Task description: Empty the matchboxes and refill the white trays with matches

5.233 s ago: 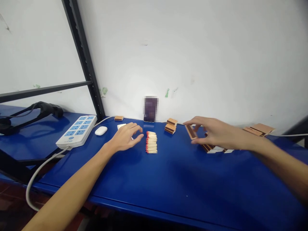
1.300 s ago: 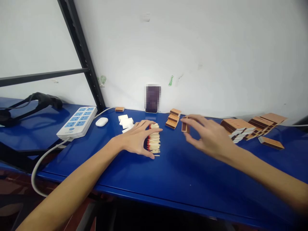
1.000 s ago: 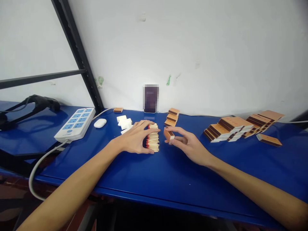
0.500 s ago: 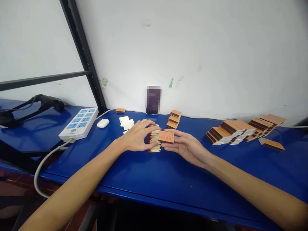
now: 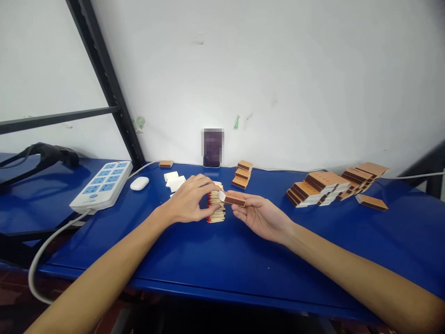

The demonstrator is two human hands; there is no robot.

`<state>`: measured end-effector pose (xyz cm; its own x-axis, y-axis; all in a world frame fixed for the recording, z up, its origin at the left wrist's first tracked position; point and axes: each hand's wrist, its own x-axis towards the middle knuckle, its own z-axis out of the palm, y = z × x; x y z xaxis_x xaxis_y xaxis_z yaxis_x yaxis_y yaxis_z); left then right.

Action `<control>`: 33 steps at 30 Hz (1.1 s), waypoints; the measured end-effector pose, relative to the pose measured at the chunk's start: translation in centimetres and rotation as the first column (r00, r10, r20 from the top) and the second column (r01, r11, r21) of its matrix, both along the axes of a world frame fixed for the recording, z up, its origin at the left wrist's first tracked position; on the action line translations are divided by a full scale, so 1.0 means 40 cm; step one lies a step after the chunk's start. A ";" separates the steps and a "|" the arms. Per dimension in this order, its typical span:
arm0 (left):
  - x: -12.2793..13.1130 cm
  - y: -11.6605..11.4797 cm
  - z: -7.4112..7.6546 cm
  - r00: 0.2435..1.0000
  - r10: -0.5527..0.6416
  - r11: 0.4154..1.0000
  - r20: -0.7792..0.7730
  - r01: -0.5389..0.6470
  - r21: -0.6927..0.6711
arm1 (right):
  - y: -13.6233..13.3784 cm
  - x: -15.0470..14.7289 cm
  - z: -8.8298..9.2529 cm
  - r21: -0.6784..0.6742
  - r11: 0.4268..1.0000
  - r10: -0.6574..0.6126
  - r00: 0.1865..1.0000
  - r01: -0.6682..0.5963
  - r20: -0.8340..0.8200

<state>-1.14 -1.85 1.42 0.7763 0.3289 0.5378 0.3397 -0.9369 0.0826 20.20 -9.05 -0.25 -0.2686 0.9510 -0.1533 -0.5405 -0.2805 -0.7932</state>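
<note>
My right hand point(image 5: 264, 217) holds an orange-brown matchbox point(image 5: 235, 199) between thumb and fingers. The box is tilted, so its dark striking side and a white end of the inner tray show. Beneath its left end, a pile of loose matches point(image 5: 216, 216) with red heads pointing left lies on the blue table point(image 5: 215, 260). My left hand point(image 5: 190, 199) arches over the left side of this pile, thumb and index finger apart. Its index fingertip is close to the box's white end; whether they touch I cannot tell.
White paper pieces point(image 5: 175, 182) lie behind my left hand. Matchbox stacks stand at the back point(image 5: 242, 175) and right point(image 5: 318, 188), with a single matchbox point(image 5: 371, 202) beyond. At left are a power strip point(image 5: 102, 185) and a white earbud case point(image 5: 139, 183). A phone point(image 5: 212, 148) leans on the wall.
The matchbox has turned in my right hand: its printed top faced me before, now its striking side and white end show. My right fingers have curled more. The view has shifted slightly right.
</note>
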 end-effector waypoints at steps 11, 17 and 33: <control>0.002 0.003 0.007 0.998 -0.039 0.999 -0.052 0.039 0.002 | 0.003 0.005 0.012 -0.078 0.997 0.005 0.995 0.003 0.098; 0.001 -0.004 0.009 1.000 -0.014 0.992 -0.011 0.012 -0.129 | 0.006 0.002 0.010 0.110 0.994 -0.049 0.971 0.024 0.235; -0.033 0.048 -0.006 0.958 0.184 0.983 -0.219 -0.186 0.011 | 0.075 0.032 0.039 0.553 0.673 -0.499 0.251 -0.490 0.829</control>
<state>-2.47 0.08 1.19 0.7998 0.4819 0.3580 0.5175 -0.8557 -0.0042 21.50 -6.05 1.31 -0.4055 0.8581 0.3151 0.6641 0.5134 -0.5434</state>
